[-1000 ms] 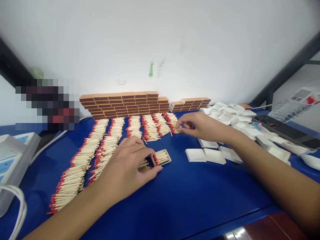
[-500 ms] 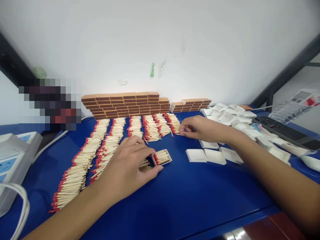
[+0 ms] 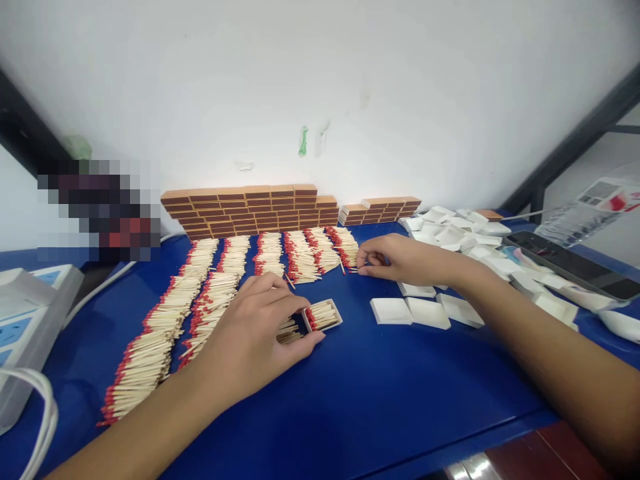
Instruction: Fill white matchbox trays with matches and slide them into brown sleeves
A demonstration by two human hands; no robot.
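Left hand (image 3: 257,327): pinching match tray (image 3: 339,316), ten-o'clock corner hidden. Right hand (image 3: 390,258), one o'clock from tray: bunched, any grasp indiscernible.

Right hand (image 3: 400,257) drawn slightly back, fingers (image 3: 367,255) shifted rightward

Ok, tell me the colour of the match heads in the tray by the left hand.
Red; the match heads show best in the head view.

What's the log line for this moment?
left hand: at white rectangular cardboard tray of red-headed wooden matches | right hand: at rightmost match row | surface: blue tabletop
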